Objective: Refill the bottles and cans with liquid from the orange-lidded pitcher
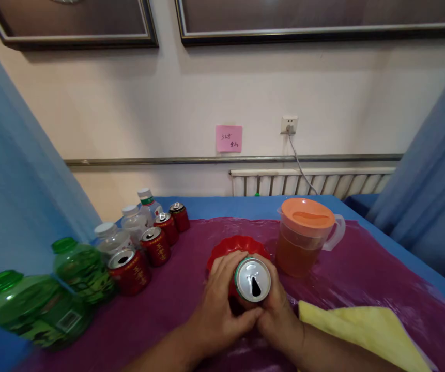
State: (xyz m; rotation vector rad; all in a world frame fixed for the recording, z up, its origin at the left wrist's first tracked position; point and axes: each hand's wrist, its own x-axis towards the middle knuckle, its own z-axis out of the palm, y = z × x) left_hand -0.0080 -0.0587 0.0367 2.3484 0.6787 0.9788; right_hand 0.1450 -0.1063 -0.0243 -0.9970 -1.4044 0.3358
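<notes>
You have both hands wrapped round one can point(247, 275), your left hand point(216, 305) on its left side and your right hand point(280, 312) on its right, the fingers curved close against it and the thumbs near each other at the front; the can is in front of the red scalloped bowl point(238, 243), its lid facing you with the opening point(256, 288) uncovered, though whether its base is over the bowl or short of it you cannot tell; if you press too hard from both sides, the thin wall could buckle, and anything inside, which you cannot see, could spurt from that opening; if you tip it, drops could land on the purple sheet point(179, 284), which looks slick and wrinkled and might let things slide; a swing of your right hand could knock the pitcher point(295, 253), which stands near it with amber liquid inside, and your right forearm, beside the yellow cloth point(362, 325), could drag it along; a wide sweep of your left arm could topple the nearest can in the row; counting up, you have one can in your hands and four red cans point(156, 248) standing at the left, so five in all; three clear bottles point(131, 222) with white caps; two green bottles point(78, 271); one bowl, one lidded pitcher and one cloth; and, on the wall, one pink note point(229, 138).
</notes>
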